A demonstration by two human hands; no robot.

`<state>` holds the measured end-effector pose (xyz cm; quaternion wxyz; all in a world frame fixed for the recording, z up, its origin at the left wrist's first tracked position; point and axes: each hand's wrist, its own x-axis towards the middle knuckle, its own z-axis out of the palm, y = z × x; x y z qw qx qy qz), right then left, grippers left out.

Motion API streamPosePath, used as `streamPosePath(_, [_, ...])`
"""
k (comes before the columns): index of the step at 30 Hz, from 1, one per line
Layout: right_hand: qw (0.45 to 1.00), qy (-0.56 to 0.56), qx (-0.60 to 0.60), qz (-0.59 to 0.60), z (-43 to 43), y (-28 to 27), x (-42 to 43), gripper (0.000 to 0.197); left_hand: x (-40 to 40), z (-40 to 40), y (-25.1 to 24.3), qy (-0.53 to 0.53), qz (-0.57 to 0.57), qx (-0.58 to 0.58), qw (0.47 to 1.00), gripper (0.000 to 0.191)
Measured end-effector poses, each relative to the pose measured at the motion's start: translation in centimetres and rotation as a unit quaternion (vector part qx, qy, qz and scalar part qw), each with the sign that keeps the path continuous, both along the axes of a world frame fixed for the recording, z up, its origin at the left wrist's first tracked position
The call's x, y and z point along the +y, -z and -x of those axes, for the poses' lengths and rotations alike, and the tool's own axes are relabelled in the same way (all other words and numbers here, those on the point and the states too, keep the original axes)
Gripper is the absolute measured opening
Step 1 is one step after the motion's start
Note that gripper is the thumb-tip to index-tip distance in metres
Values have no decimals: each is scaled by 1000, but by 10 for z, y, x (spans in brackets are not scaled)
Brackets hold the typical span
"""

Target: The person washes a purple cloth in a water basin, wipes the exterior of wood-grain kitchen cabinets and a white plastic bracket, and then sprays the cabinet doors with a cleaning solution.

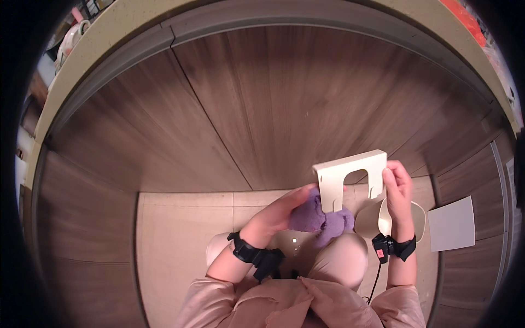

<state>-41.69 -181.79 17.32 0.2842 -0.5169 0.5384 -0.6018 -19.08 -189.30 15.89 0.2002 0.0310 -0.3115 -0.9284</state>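
My right hand (398,188) grips the right edge of a cream plastic bracket-like piece (331,184), thumb on its near face. The piece has a U-shaped cut-out and two downward legs with small tabs. A purple cloth (305,217) is bunched in my left hand (279,209), against the piece's left leg. Part of the cloth hangs below that leg, and the left fingers are mostly hidden behind the cloth and the piece. Below my right hand a cream plastic bin (367,219) stands on the floor, partly covered by my wrist and forearm.
Wood-grain cabinet doors (262,102) rise in front of me, under a pale countertop edge (102,37). A flat whitish panel (451,225) is at the right, by the side cabinet. Light tiles (176,238) cover the floor. A black cable (375,283) hangs from my right wrist strap.
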Motion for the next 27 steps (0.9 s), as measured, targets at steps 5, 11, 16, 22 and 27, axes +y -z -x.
streamPosePath(5, [993,-21,-97,-69,-3,32,-18,23,13,13,6,-98,127,-102,982,39])
streamPosePath(11, [930,-272,-198,-149,-48,59,6,65,10,24,25,-283,266,-78,918,25])
streamPosePath(16, [897,-177,-303,-268,-21,79,3,60,9,10,22,-315,423,-116,842,30])
streamPosePath(22, [903,-12,-428,-38,26,57,17,43,5,-2,34,-407,505,-162,744,40])
streamPosePath(27, [989,28,136,55,-83,-3,6,35,10,3,43,-307,533,-266,742,41])
